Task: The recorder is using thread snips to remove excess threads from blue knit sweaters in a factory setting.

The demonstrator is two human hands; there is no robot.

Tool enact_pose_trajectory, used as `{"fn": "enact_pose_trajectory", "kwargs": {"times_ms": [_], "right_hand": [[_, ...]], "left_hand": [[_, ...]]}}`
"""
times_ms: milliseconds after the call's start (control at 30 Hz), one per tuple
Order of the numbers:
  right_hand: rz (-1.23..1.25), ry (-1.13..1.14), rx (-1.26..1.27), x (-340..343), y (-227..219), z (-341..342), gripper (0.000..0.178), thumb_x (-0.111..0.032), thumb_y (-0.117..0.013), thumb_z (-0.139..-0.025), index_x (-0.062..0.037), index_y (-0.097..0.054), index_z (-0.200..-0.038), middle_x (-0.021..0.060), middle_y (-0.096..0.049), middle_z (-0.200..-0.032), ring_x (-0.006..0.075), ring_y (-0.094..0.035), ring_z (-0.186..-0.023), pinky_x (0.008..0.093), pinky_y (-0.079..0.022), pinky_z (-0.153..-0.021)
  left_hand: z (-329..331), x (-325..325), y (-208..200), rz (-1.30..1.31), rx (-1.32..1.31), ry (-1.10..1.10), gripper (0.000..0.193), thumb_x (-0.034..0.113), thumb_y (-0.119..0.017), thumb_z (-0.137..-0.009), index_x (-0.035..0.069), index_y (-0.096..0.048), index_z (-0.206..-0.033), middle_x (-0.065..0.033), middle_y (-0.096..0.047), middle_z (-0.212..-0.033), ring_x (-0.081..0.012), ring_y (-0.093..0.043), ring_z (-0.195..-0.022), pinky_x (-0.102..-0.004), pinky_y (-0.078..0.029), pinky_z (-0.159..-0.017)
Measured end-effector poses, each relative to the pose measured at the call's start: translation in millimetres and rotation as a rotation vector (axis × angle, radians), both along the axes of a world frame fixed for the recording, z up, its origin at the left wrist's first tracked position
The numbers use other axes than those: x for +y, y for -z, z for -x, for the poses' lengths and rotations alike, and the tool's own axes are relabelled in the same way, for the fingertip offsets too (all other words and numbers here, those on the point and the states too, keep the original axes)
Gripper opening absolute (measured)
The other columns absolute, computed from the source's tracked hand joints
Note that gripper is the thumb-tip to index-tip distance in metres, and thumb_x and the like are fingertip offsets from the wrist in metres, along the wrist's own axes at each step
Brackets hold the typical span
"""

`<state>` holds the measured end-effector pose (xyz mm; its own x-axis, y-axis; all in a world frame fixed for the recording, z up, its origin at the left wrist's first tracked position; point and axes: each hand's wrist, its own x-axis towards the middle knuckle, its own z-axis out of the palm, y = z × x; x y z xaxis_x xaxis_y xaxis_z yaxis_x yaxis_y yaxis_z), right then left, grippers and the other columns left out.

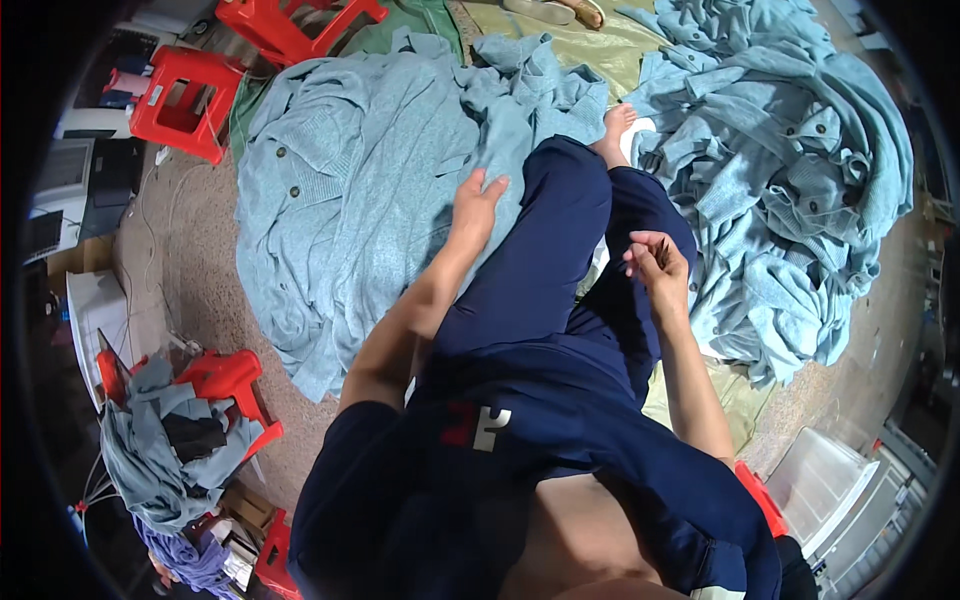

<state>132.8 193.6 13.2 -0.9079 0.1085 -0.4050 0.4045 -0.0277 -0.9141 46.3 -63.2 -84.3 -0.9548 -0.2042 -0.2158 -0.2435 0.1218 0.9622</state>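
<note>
Knitwear [350,180] is lying beside your legs [545,235] in two pale-blue piles, the left pile [340,235] showing buttons [294,191], the right pile [820,165] looking more crumpled; both are seemingly sitting where you can reach them. Your left hand [478,205] is hovering over or resting on the left pile's near side, thumb spread and fingers loosely extended, gripping nothing visible; contact is impossible to tell. Your right hand [660,268] is hanging above your right thigh, fingers curling toward the thumb; whether they are pinching something small, I cannot tell. A yellowish sheet [630,55] is showing around the clothes, probably keeping them off the floor [200,250], while a red stool [225,375] is propping up more cloth [150,440].
</note>
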Motion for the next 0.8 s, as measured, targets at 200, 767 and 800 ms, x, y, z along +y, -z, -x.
{"fn": "enact_pose_trajectory", "kwargs": {"times_ms": [200, 767, 800], "right_hand": [[0.21, -0.205, -0.084, -54, -63, -3, 0.045, -0.03, -0.058, -0.093, -0.0035, -0.048, -0.128, 0.0068, -0.06, -0.106, 0.0079, -0.055, -0.094, 0.0196, -0.039, -0.068], [0.159, 0.441, -0.107, 92, -49, -134, 0.046, -0.002, -0.056, -0.074, 0.0008, -0.057, -0.119, 0.0095, -0.066, -0.107, 0.0183, -0.064, -0.089, 0.0311, -0.049, -0.086], [0.111, 0.422, -0.118, 114, -48, -141, 0.043, -0.003, -0.055, -0.074, 0.0005, -0.058, -0.117, 0.0091, -0.067, -0.105, 0.0174, -0.064, -0.089, 0.0307, -0.049, -0.086]], "left_hand": [[-86, 11, -167, 0.271, 0.188, 0.786, 0.038, 0.019, -0.069, -0.084, 0.003, -0.057, -0.116, -0.0211, -0.064, -0.102, -0.0357, -0.067, -0.083, -0.0375, -0.052, -0.072], [-77, -36, -124, -0.1, -0.162, 0.744, 0.032, 0.02, -0.067, -0.086, 0.001, -0.058, -0.11, -0.0051, -0.054, -0.065, -0.0183, -0.052, -0.06, -0.0324, -0.046, -0.063], [-86, -28, -137, -0.047, -0.059, 0.952, 0.024, 0.016, -0.064, -0.086, 0.003, -0.059, -0.105, -0.0064, -0.055, -0.062, -0.0206, -0.054, -0.057, -0.0339, -0.046, -0.061]]}}
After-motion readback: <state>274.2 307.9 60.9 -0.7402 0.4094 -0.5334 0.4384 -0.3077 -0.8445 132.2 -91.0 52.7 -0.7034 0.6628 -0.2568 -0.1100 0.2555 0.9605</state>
